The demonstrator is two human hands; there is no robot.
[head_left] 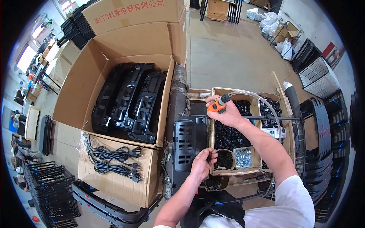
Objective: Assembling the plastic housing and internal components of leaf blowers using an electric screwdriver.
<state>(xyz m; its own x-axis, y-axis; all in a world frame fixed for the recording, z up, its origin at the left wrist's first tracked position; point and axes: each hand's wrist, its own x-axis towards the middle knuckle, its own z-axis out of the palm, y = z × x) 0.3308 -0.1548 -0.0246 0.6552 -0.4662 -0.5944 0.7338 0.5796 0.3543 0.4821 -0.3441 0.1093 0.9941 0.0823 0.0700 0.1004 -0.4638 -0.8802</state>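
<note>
In my right hand (pixel 228 110) is an orange and black air screwdriver (pixel 218 105), its clear hose (pixel 262 98) curving away over the parts box. A long black plastic cover (pixel 185 142) with vent slots lies on the bench in front of me. My left hand (pixel 203 163) is over the cover's right edge, thumb and fingertips pinched together; what they hold, if anything, is too small to make out. Close to those fingers is a small tub of dark screws (pixel 224 159), with a tub of silver screws (pixel 243 157) beside it.
A wooden divided box (pixel 211 133) holds many small black parts (pixel 230 136). To the left stands an open carton (pixel 76 83) of black covers (pixel 129 98). Coiled power cords (pixel 114 154) lie on a lower carton (pixel 144 190). Black frames (pixel 323 144) are stacked at right.
</note>
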